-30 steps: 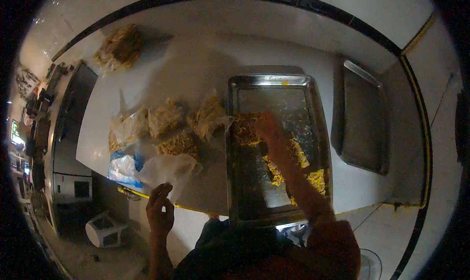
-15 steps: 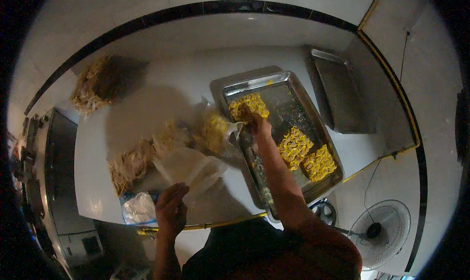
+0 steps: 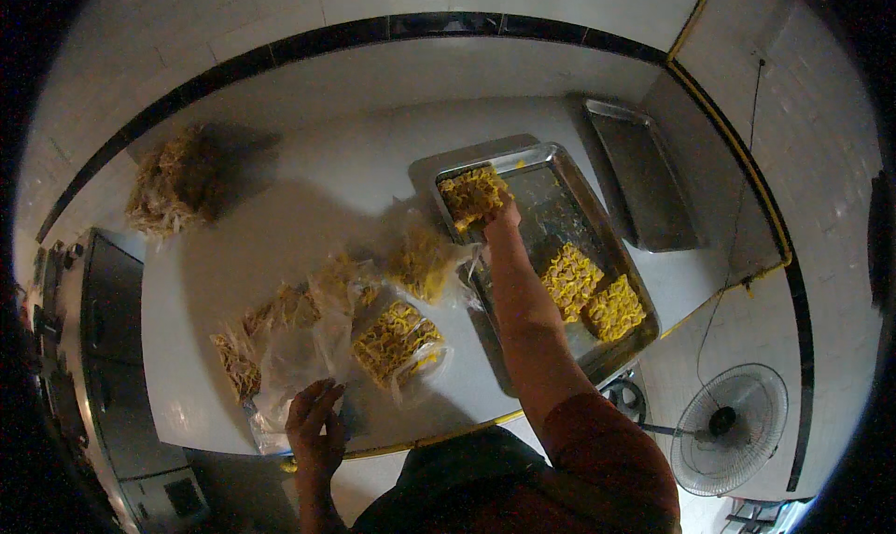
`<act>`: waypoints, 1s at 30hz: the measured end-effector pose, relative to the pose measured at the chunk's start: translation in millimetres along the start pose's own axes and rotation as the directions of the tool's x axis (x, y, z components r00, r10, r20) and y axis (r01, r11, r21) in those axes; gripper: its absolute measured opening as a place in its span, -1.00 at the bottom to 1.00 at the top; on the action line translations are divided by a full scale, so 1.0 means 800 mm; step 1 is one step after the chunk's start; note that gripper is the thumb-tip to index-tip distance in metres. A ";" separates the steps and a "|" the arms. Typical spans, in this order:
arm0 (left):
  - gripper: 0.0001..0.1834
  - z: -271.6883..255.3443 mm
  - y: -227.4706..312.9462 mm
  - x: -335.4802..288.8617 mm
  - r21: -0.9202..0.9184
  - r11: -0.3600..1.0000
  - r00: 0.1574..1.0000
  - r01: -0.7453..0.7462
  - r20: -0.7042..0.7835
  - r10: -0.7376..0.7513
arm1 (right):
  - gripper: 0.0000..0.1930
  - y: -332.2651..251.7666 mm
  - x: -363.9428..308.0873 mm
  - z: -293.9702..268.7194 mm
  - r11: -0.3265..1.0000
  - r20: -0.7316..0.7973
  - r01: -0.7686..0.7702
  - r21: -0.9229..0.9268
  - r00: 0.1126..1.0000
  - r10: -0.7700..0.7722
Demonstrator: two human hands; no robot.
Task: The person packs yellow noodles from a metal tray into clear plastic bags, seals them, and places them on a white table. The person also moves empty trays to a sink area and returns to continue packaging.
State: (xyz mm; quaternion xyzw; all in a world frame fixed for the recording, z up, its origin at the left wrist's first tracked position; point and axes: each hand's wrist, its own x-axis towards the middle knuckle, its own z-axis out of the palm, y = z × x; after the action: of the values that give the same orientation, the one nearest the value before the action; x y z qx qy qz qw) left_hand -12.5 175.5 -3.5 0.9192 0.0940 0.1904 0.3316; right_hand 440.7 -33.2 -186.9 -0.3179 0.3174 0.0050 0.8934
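Left hand [image 3: 315,429] moved leftward; two trays [image 3: 537,187], one with three noodle blocks [image 3: 571,280].

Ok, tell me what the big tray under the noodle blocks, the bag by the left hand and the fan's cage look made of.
Tray: probably metal, dull and dark inside, with a bright sheen along its edges. Bag: likely thin plastic film, crinkled and cloudy, partly see-through. Cage: looks like fine wire, perhaps metal; thin pale bars show, but any coating can't be told.
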 end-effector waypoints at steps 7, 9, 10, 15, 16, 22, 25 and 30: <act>-0.50 0.019 0.012 0.034 0.179 0.980 0.989 -0.084 0.135 0.060 | -0.52 -0.006 0.072 0.001 0.881 0.181 0.170 -0.441 0.979 -0.098; -0.45 0.014 0.027 0.065 0.274 0.958 0.969 -0.088 0.247 0.018 | -0.50 0.026 0.048 0.006 0.964 0.495 0.265 0.015 0.836 -0.237; -0.43 0.010 0.037 0.080 0.317 0.940 0.953 -0.130 0.302 0.030 | -0.50 0.027 0.041 0.010 0.968 0.513 0.243 0.066 0.824 -0.242; -0.53 0.022 0.066 0.123 0.374 0.898 0.923 -0.232 0.375 0.083 | -0.53 0.020 0.004 0.034 0.965 0.582 -0.102 0.242 0.811 -0.060; -0.56 0.028 0.072 0.133 0.351 0.904 0.932 -0.244 0.342 0.119 | -0.54 0.019 0.030 0.032 0.922 0.593 -0.251 0.296 0.805 0.029; -0.64 0.043 0.089 0.159 0.484 0.819 0.946 -0.307 0.252 0.206 | -0.52 0.023 0.036 0.018 0.938 0.658 -0.246 0.244 0.752 0.026; -0.54 0.047 0.098 0.172 0.493 0.838 0.969 -0.234 0.192 0.158 | -0.52 -0.022 0.024 -0.001 0.944 0.686 -0.311 0.113 0.712 0.153; -0.38 0.052 0.122 0.178 0.481 0.858 0.980 -0.181 0.164 0.115 | -0.49 -0.093 -0.075 -0.032 0.891 0.753 -0.398 -0.218 0.512 0.413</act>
State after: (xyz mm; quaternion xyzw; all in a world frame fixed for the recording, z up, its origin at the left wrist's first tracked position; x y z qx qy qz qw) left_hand 138.2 120.1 70.9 0.9882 0.0468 0.1252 0.0754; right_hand 394.0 -95.8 -125.6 -0.2078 -0.0387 0.3536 0.9112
